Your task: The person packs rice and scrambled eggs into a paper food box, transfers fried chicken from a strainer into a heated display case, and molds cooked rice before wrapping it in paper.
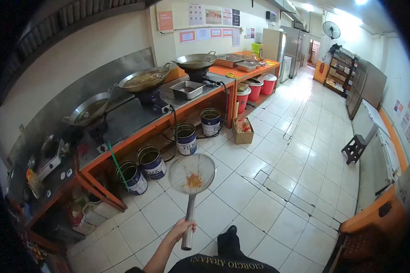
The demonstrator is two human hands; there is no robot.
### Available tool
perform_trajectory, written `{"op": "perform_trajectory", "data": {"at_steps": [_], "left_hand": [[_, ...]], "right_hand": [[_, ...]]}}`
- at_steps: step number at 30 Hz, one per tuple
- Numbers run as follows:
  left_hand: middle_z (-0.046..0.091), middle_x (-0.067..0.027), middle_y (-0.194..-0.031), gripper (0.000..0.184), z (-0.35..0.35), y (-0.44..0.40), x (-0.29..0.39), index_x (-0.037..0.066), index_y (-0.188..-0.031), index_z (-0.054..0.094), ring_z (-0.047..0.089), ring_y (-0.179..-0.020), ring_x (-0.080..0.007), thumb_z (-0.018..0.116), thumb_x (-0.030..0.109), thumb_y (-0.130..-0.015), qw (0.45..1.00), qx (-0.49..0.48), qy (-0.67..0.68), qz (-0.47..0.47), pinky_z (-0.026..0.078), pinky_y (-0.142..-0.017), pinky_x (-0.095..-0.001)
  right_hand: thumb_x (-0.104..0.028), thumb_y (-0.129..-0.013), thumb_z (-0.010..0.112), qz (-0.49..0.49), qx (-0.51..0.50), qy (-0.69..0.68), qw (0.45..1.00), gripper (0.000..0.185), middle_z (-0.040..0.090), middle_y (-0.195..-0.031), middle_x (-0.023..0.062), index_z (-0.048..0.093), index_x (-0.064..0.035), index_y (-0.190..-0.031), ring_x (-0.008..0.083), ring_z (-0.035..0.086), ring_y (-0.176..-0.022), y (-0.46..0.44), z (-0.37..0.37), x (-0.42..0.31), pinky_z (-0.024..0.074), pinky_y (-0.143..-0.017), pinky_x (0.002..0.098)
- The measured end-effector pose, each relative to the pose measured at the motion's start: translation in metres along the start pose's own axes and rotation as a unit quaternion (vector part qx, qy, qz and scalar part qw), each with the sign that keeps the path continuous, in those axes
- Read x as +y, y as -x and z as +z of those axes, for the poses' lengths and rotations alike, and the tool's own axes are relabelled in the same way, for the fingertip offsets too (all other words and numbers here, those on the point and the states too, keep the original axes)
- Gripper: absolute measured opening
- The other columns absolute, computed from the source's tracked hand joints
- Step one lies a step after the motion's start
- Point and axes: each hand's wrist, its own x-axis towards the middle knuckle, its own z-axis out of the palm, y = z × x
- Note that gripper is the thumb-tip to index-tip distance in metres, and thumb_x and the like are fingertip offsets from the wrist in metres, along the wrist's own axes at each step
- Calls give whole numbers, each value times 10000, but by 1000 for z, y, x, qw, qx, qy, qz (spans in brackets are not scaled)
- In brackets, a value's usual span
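Note:
My left hand (181, 229) is closed round the metal handle of a round mesh skimmer (201, 164). I see a small heap of orange-brown crumbs (194, 181) lying in its mesh. The skimmer is held out over the tiled floor, in front of my body. My right hand is out of sight. To the left, a wok (90, 110), a larger wok (145, 80) full of bubbling oil and food, and a third wok (195, 60) sit on burners. A steel tray (187, 90) stands beside them on the counter.
Several metal buckets, one of them a blue and white bucket (185, 138), line the counter's lower front. Past them are a cardboard box (243, 135) and red tubs (269, 84). A black stool (353, 149) and chest freezers (378, 154) stand along the right side.

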Motion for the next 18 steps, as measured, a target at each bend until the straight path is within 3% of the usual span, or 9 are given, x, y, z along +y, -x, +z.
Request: {"op": "perform_trajectory", "data": {"at_steps": [7, 11, 14, 17, 18], "left_hand": [[543, -42, -704, 167, 54, -176, 172, 26, -831, 525, 552, -626, -134, 563, 186, -859, 997, -9, -7, 81, 483, -597, -279], [544, -47, -700, 179, 67, -261, 277, 20, -821, 519, 557, -630, -145, 561, 189, -861, 986, -2, -50, 158, 480, -593, -279], [553, -40, -712, 186, 67, -332, 346, 25, -855, 512, 549, -608, -120, 584, 196, -856, 978, 38, -30, 202, 467, -567, -255], [546, -65, -678, 171, 55, -418, 413, 22, -826, 484, 563, -611, -157, 578, 164, -848, 971, 91, -11, 219, 482, -577, -299], [546, -65, -678, 171, 49, -449, 434, 22, -826, 484, 563, -611, -157, 578, 164, -848, 972, 89, -11, 219, 482, -577, -299]], "right_hand": [[-274, -803, 552, -91, 70, -36, 993, 277, 596, -695, 113, 604, -27, -916, 222, 569, -619, -125, -118, -194, 456, -565, 346], [-248, -789, 574, -260, 172, -69, 948, 246, 599, -616, 81, 612, -25, -883, 185, 578, -526, -220, -194, -327, 474, -484, 318], [-230, -832, 583, -407, 151, -147, 889, 240, 625, -815, 83, 589, -42, -980, 157, 601, -643, -239, -242, -451, 472, -500, 292], [-247, -840, 592, -398, 118, -175, 893, 268, 615, -898, 86, 577, -36, -1004, 159, 597, -666, -219, -271, -538, 468, -502, 291], [-265, -847, 582, -383, 122, -182, 897, 281, 619, -844, 80, 572, -30, -1001, 160, 602, -658, -237, -267, -547, 466, -509, 278]]}}
